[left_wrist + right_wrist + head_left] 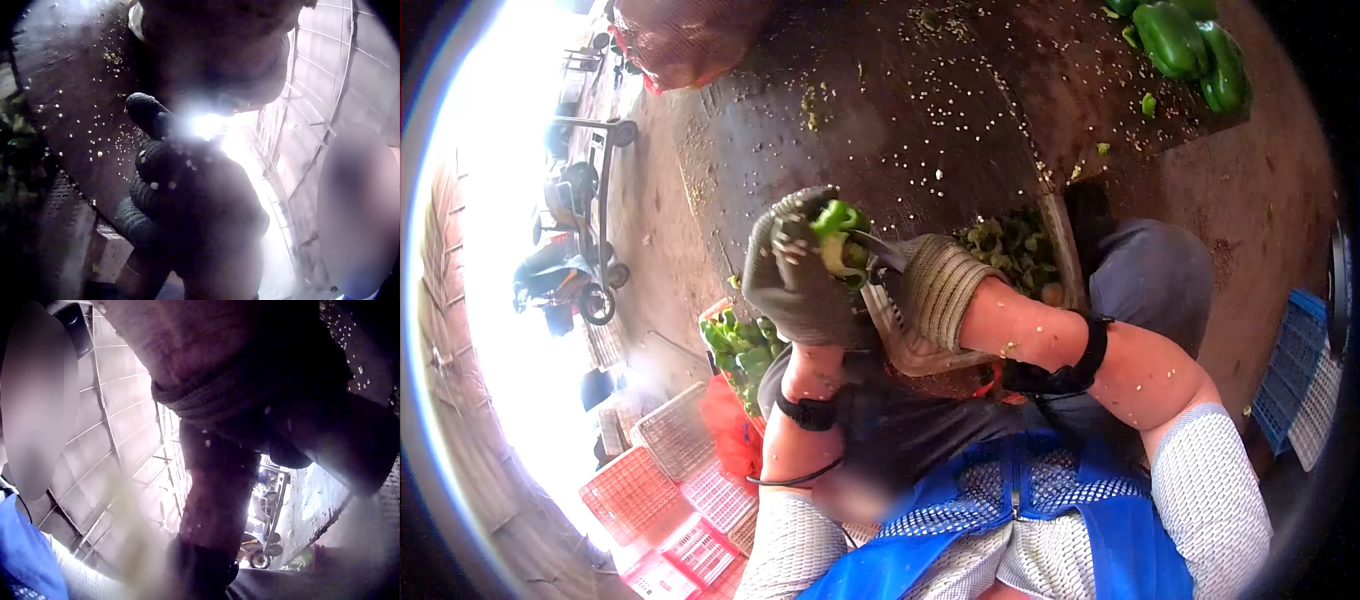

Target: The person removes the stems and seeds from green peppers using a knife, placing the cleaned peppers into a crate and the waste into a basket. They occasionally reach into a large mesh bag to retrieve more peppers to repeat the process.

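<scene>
In the head view my gloved left hand grips a green bell pepper that is cut open, its pale inside showing. Seeds cling to the back of the glove, also seen in the left wrist view. My right hand, gloved too, holds a knife whose metal blade meets the pepper; the handle is hidden in the fist. Both hands are close together above the rim of a crate with green pepper scraps in it. The right wrist view is mostly dark.
Scattered seeds lie across the dark tabletop. Whole green peppers sit at the far right, a red mesh sack at the far left. Beside my left forearm stand a container of green peppers and plastic crates; blue crates stand at right.
</scene>
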Motion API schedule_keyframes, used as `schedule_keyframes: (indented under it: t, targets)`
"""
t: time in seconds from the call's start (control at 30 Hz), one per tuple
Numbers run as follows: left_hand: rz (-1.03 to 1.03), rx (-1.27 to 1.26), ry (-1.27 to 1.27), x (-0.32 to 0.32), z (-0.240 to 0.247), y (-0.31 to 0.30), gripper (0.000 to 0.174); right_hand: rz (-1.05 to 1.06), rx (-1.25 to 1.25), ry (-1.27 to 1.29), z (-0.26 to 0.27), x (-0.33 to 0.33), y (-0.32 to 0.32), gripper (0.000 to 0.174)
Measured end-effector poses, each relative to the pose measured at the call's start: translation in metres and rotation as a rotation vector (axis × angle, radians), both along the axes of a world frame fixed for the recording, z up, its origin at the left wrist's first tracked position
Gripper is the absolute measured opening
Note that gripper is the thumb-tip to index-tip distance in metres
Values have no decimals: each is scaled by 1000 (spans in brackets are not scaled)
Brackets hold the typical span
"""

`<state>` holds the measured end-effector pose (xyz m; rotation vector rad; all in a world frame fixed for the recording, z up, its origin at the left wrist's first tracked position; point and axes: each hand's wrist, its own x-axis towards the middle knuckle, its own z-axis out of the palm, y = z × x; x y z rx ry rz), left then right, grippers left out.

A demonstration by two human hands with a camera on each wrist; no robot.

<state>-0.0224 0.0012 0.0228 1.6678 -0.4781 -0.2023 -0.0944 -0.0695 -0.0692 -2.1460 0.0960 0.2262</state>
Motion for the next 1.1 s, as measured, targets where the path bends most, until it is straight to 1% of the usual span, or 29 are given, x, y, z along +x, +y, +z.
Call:
schedule_keyframes:
  t: [0.03,0.13,0.17,0.27,0.3,0.33,0.4,0.47,0.5,0.53,0.57,0.67,0.7,0.8,0.83,0.97,1.07,1.1]
  targets:
    - [-30,-62,61,8,-2,5,44,-20,-4,23,3,-1,-1,16]
    - [-2,-331,829,18,-6,3,45,-102,-23,108,17,-3,-7,18]
    - [-82,-346,918,16,-1,3,41,-133,-38,147,22,-4,-10,19]
    - [-2,-121,725,26,-7,8,39,-189,-77,221,36,-6,-22,21]
    - [42,6,575,21,3,2,34,-184,-89,214,39,-10,-25,23]
    - [22,86,493,19,7,0,34,-180,-102,208,43,-14,-29,25]
    - [-21,245,322,19,10,0,34,-246,-90,202,27,-17,-23,27]
    - [-21,322,229,13,11,1,30,-226,-45,227,0,-11,-15,25]
    - [-13,357,172,9,13,1,29,-217,-22,239,0,-9,-15,24]
    - [-6,393,115,4,14,0,28,-239,-10,189,2,-12,-13,22]
    - [-54,426,18,-1,15,0,24,-232,5,158,5,-15,-14,24]
    - [-132,478,-389,8,-7,9,23,-133,37,79,6,-12,-13,27]
    - [-151,454,-345,9,-4,8,24,-95,40,59,5,-11,-11,29]
    - [-90,227,-117,11,-3,7,30,14,18,3,1,-10,-8,33]
    - [-56,212,-47,11,1,6,40,47,1,-13,0,-10,-7,34]
    - [-37,117,-134,14,-11,11,51,184,-79,-66,-2,-6,-2,40]
    - [-127,220,-442,-1,-9,0,50,319,-149,-93,3,-2,1,44]
    - [-202,242,-520,4,-10,2,49,364,-172,-102,5,0,2,46]
